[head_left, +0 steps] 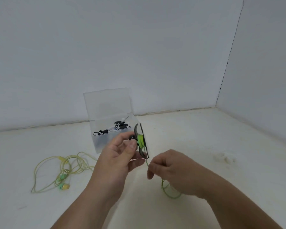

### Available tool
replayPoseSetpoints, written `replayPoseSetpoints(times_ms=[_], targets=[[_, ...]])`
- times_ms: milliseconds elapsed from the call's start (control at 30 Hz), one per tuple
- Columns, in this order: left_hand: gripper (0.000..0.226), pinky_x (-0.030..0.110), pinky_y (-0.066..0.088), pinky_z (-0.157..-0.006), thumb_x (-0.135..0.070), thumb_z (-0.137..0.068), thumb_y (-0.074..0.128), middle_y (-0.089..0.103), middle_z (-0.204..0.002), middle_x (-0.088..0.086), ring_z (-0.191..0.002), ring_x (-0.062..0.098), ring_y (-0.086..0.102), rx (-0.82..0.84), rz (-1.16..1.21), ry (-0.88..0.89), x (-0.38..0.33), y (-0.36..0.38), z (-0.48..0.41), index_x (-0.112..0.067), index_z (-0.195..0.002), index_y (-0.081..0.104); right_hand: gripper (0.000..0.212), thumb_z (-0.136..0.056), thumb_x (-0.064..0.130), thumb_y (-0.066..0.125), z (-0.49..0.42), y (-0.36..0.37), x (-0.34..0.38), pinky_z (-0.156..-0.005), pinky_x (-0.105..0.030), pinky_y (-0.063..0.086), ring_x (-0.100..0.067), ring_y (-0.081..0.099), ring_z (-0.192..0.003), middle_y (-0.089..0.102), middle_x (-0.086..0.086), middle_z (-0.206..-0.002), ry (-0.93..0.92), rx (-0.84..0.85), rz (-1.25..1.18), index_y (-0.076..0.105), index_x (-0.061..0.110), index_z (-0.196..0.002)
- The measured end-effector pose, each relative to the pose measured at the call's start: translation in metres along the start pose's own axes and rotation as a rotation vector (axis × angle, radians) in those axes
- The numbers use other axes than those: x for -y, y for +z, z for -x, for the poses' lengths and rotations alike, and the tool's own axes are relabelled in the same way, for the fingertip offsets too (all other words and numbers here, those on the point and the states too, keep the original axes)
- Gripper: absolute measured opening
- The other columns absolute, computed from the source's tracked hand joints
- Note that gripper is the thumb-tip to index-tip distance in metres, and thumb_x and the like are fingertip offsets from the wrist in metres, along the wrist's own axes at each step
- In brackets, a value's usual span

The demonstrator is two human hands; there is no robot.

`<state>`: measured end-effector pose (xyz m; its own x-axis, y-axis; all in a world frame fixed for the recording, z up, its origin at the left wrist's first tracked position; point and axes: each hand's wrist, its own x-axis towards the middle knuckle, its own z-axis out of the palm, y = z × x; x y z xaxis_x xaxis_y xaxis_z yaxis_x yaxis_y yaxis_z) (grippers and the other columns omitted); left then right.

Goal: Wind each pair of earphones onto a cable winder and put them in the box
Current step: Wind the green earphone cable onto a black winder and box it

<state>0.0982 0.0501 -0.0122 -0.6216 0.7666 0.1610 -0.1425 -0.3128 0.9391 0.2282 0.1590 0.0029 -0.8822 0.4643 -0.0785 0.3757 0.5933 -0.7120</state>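
My left hand (pixel 118 157) grips a dark grey cable winder (pixel 141 140) in front of the box, with green earphone cable (pixel 140 140) wrapped round its core. My right hand (pixel 168 166) pinches the same green cable just below the winder, and the loose rest of it (pixel 169 191) trails down under my right wrist. A clear plastic box (pixel 106 139) stands behind, its lid up, holding several wound black and white earphones (pixel 117 127). A loose yellow pair of earphones (pixel 63 172) with green-yellow buds lies on the white surface at the left.
A small white winder-like object (pixel 224 158) lies on the surface at the right. White walls close the back and the right side, meeting in a corner at the far right.
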Motion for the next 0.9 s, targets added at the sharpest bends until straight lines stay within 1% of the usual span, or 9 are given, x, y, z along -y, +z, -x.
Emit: replayPoseSetpoints(times_ms=[100,233,400,533,600,667,767,833,900], targets=[[0.017,0.026,0.053,-0.064,-0.014,-0.097,0.055,0.071,-0.077,0.006,-0.061,0.009,0.064,-0.07,-0.07,-0.019,0.0,-0.003,-0.002,-0.015,-0.109,0.067,0.027,-0.099,0.035,0.056,0.007,-0.001,0.008,-0.049,-0.025,0.031,-0.015,0.031,-0.05,0.034,-0.005,-0.064,-0.088,0.102,-0.06,0.074,0.02,-0.084],[0.017,0.031,0.05,-0.067,-0.007,-0.099,0.053,0.068,-0.066,0.001,-0.057,0.01,0.06,-0.093,-0.159,0.0,0.003,-0.002,-0.001,-0.016,-0.103,0.068,0.023,-0.096,0.031,0.062,0.012,-0.005,0.013,-0.057,-0.031,0.042,-0.02,0.039,-0.057,0.037,-0.003,-0.06,-0.153,0.074,-0.183,0.075,0.019,-0.08],[0.029,0.032,0.053,-0.068,-0.011,-0.095,0.062,0.067,-0.073,-0.003,-0.067,0.014,0.063,-0.024,-0.62,0.19,0.009,-0.005,-0.002,-0.039,-0.092,0.066,0.022,-0.094,0.016,0.064,0.016,-0.017,0.012,-0.06,-0.024,0.049,-0.013,0.039,-0.045,0.042,0.002,-0.049,-0.175,-0.081,-0.433,0.074,0.009,-0.076],[0.024,0.016,0.045,-0.062,-0.014,-0.094,0.062,0.066,-0.077,-0.013,-0.069,0.008,0.06,0.012,-0.758,0.259,0.007,-0.003,0.003,-0.037,-0.092,0.066,0.024,-0.096,0.009,0.059,0.016,-0.027,0.006,-0.07,-0.031,0.056,-0.016,0.038,-0.04,0.04,-0.001,-0.047,-0.174,-0.129,-0.55,0.072,0.007,-0.075],[0.02,0.017,0.044,-0.063,-0.016,-0.094,0.062,0.066,-0.078,-0.015,-0.073,0.008,0.06,0.028,-0.845,0.29,0.007,-0.004,0.004,-0.036,-0.092,0.064,0.023,-0.096,0.007,0.058,0.017,-0.032,0.002,-0.074,-0.032,0.056,-0.019,0.045,-0.045,0.044,-0.003,-0.05,-0.147,-0.089,-0.541,0.072,0.004,-0.078],[0.017,0.024,0.046,-0.07,-0.019,-0.094,0.061,0.065,-0.08,-0.014,-0.078,0.008,0.058,0.062,-0.995,0.314,0.009,-0.005,0.002,-0.035,-0.093,0.062,0.021,-0.097,0.011,0.059,0.02,-0.037,-0.001,-0.072,-0.034,0.056,-0.02,0.055,-0.054,0.054,-0.003,-0.056,-0.091,-0.023,-0.357,0.074,0.009,-0.082],[0.015,0.031,0.046,-0.075,-0.022,-0.096,0.057,0.06,-0.082,-0.011,-0.08,0.008,0.053,0.107,-1.166,0.294,0.014,-0.008,0.001,-0.036,-0.092,0.056,0.018,-0.096,0.016,0.062,0.026,-0.046,-0.002,-0.083,-0.047,0.052,-0.017,0.062,-0.06,0.061,0.001,-0.062,-0.06,0.073,-0.144,0.075,0.016,-0.084],[0.015,0.031,0.046,-0.075,-0.022,-0.096,0.056,0.06,-0.082,-0.01,-0.08,0.008,0.053,0.125,-1.186,0.295,0.015,-0.007,0.0,-0.036,-0.093,0.057,0.02,-0.096,0.014,0.062,0.029,-0.05,0.0,-0.09,-0.05,0.05,-0.019,0.06,-0.058,0.059,0.0,-0.058,-0.084,0.031,-0.223,0.074,0.013,-0.081],[0.018,0.027,0.046,-0.073,-0.018,-0.096,0.058,0.064,-0.081,-0.012,-0.079,0.008,0.056,0.152,-1.081,0.274,0.013,-0.006,0.001,-0.036,-0.094,0.061,0.023,-0.096,0.011,0.06,0.025,-0.049,-0.003,-0.087,-0.044,0.056,-0.021,0.055,-0.054,0.053,-0.005,-0.053,-0.083,-0.134,-0.342,0.072,0.008,-0.077]])
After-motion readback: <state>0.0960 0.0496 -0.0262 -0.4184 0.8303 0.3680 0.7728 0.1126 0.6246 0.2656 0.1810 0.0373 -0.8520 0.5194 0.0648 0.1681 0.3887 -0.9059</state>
